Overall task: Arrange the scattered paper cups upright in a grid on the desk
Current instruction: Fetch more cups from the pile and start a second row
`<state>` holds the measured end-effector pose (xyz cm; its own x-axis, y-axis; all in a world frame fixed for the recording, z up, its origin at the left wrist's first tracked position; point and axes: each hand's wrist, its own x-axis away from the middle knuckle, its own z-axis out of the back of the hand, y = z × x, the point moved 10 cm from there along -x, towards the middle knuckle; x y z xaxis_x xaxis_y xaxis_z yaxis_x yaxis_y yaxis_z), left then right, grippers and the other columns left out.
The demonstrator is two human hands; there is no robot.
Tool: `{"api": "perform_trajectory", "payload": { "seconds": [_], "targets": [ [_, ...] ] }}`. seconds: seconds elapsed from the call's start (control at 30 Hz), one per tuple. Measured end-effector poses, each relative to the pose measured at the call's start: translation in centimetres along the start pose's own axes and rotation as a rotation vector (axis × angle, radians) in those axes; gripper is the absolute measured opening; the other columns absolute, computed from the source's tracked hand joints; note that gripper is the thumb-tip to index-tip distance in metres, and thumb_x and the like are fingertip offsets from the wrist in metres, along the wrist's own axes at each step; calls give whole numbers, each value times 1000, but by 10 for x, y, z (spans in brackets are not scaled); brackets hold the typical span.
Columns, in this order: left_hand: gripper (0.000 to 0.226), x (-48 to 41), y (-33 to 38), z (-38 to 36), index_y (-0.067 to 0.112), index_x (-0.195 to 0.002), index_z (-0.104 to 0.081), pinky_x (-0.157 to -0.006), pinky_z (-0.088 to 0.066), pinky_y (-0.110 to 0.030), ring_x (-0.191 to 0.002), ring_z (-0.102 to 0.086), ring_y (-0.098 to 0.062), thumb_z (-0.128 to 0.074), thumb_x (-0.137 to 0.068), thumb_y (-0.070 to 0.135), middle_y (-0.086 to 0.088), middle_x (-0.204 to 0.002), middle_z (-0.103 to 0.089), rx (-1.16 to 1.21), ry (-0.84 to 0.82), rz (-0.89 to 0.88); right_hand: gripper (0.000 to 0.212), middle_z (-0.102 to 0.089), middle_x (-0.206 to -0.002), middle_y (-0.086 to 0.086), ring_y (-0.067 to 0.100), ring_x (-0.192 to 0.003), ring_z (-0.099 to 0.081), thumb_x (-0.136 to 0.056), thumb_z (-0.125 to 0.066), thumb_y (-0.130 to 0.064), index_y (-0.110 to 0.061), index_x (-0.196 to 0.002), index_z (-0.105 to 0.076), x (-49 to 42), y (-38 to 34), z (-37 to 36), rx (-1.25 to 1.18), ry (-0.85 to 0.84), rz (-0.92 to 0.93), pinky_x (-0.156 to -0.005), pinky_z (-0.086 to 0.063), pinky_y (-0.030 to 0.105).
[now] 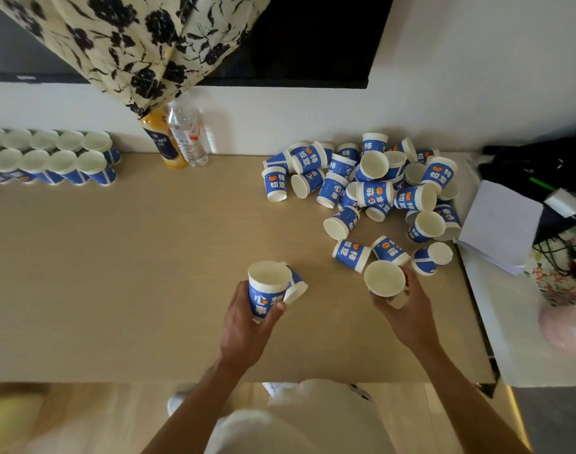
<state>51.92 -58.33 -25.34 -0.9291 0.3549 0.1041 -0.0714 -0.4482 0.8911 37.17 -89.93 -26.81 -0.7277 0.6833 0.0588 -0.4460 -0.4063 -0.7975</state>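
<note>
cups on a desk [116, 273]
rows of cups [60, 160] stand back left, two bottles [186, 136] right of them, a heap of cups [375, 191] far right.

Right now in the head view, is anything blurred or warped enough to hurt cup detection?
Head view: wide-angle warp bends lines near the frame edges; the rows of upright blue-and-white paper cups at far left look soft and washed out; the scattered cup pile and the cup in the left hand are sharp, print legible; light even, shadows faint.
</note>
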Motion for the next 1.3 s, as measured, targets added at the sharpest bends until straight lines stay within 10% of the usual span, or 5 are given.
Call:
{"api": "perform_trajectory", "payload": {
  "seconds": [0.97,1.3],
  "targets": [
    [59,88,-126,387,41,-113,-53,-90,-49,-45,-98,-52,6,-71,-59,57,27,-99,-55,-47,405,45,62,-71,-111,-5,23,-105,-67,-54,-84,-43,-35,-111,-62,171,-270,-305,-443,-272,-1,-95,-54,51],
    [61,51,-194,487,30,-118,-57,-86,-49,-35,-99,-62,-9,-90,-67,29,12,-103,-66,-6,465,130,69,-70,-113,-2,20,-104,-69,-53,-83,-47,-27,-115,-61,171,-341,-413,-437,-363,5,-82,-54,31]
  ]
}}
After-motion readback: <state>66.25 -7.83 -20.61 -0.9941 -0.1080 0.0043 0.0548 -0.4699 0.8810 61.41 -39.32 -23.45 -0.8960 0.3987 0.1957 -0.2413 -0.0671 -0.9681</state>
